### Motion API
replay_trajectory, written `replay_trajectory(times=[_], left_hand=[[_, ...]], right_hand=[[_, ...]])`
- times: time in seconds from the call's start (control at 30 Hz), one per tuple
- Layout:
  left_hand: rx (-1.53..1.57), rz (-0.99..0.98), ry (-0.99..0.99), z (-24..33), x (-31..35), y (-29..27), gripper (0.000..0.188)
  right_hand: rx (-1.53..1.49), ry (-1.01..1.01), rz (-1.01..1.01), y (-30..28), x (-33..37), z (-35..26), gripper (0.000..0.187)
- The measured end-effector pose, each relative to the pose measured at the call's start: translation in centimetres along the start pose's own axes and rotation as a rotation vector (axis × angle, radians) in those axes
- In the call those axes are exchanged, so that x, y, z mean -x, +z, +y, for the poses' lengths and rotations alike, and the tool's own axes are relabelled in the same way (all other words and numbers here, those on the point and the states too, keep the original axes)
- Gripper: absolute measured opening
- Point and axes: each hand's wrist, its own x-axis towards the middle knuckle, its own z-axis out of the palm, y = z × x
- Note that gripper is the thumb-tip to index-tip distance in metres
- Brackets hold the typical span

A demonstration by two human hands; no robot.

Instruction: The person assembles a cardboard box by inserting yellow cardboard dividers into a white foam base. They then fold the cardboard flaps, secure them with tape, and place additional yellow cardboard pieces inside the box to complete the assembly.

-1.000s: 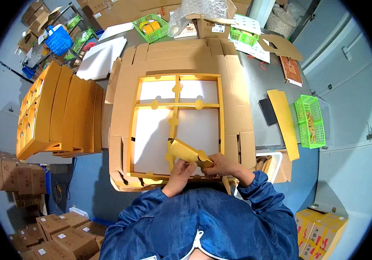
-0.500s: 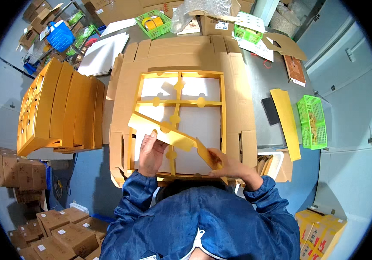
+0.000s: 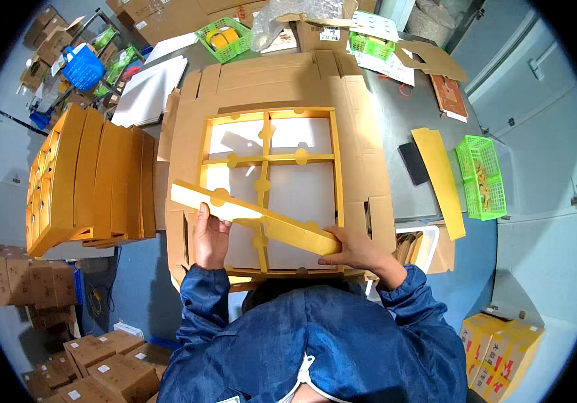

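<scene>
Head view: a long yellow strip (image 3: 285,228) (creased near mid-length, rounded tabs along its upper edge) slants over the lower part of the divided tray (image 3: 334,134). Left hand (image 3: 212,240): grip holding its left portion. Right hand (image 3: 362,252): grip holding its right end.

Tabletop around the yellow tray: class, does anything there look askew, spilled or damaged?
Slightly odd: the loose yellow strip right of the cardboard lies at a slant, its near end apparently jutting past the edge of the grey table. I see no spill or clear damage.
</scene>
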Motion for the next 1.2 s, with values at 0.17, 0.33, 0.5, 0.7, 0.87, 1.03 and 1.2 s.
replay_trajectory(times=[0.17, 0.33, 0.5, 0.7, 0.87, 1.03, 1.2], left_hand=[[-0.049, -0.038, 0.004, 0.3, -0.7, 0.0, 0.045], [-0.094, 0.001, -0.293, -4.9, 0.4, -2.2, 0.049], [-0.074, -0.338, -0.386, -8.3, 3.7, 0.7, 0.034], [0.146, -0.363, -0.573, -8.6, 4.2, 0.1, 0.026], [0.168, -0.398, -0.560, -8.7, 4.6, 0.6, 0.028], [-0.674, -0.280, -0.114, -4.7, 5.1, -1.2, 0.044], [-1.840, -0.302, 0.685, 5.5, 3.1, -1.0, 0.057]], right_hand=[[-0.129, 0.220, -0.120, 1.1, -1.1, 0.1, 0.038], [-0.162, 0.153, 0.046, 2.2, -2.9, -0.5, 0.028], [0.153, -0.057, 0.197, 3.0, -3.3, -2.3, 0.029], [0.231, -0.149, 0.176, 4.2, -3.7, -1.6, 0.028], [0.192, -0.089, 0.075, 3.7, -3.8, -1.1, 0.030], [0.379, 0.125, 0.088, -1.1, -2.9, 0.2, 0.026], [0.440, -0.095, 0.074, -5.3, -0.7, 3.6, 0.020]])
